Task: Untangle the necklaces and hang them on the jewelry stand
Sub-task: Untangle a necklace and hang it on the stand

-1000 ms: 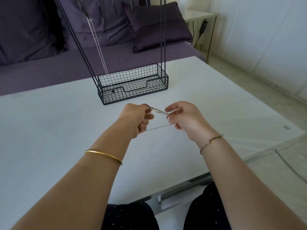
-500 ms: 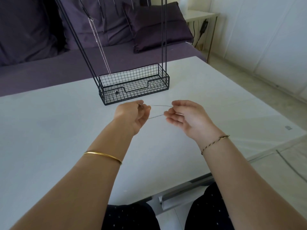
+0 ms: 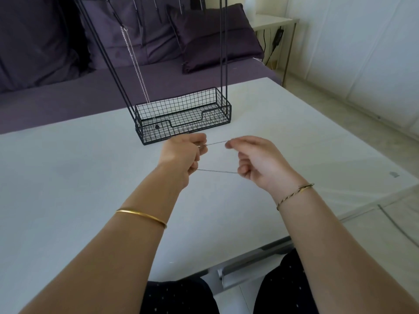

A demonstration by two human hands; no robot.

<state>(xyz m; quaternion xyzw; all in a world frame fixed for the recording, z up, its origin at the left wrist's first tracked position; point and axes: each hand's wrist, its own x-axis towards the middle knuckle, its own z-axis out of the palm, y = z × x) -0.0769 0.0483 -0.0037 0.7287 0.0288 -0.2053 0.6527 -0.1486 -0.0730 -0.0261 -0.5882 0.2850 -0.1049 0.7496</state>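
Pinching the necklace chain taut btw. left grip & right grip, you could snap it or cinch knots, unclear here.

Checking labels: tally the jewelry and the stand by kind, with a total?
Necklaces: 2 (held necklace between left hand and right hand; hanging necklace on the jewelry stand)
Bracelets: 2 (gold bangle, braided bracelet)
Jewelry stand: 1
Total: 5

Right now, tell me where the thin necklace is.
Head view, centre: the thin necklace stretches between the left hand and right hand, near the jewelry stand.
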